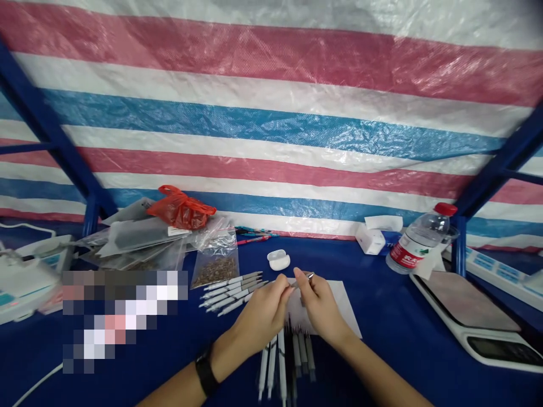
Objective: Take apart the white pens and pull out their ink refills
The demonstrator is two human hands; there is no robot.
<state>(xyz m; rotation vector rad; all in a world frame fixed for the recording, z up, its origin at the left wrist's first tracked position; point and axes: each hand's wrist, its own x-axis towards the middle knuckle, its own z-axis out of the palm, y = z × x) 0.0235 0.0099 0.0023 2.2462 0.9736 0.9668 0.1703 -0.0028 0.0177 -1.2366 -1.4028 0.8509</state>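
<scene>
My left hand (pixel 263 316) and my right hand (pixel 320 305) meet above a white sheet of paper (pixel 335 299). Their fingertips pinch a small, slim metal pen part (pixel 306 278) between them. A row of white pens (pixel 231 292) lies to the left of my hands. Several more pens (pixel 280 362) with metal tips lie side by side below them, partly hidden by my wrists. A white earbud case (pixel 279 260) sits just beyond my fingers.
A clear bag of brown granules (pixel 214 265), a red plastic bag (pixel 180 208), and a tissue box (pixel 373 237) stand along the blue table's back. A water bottle (pixel 419 240) lies at right beside a white scale (pixel 470 316). A striped tarp (pixel 271 135) hangs behind.
</scene>
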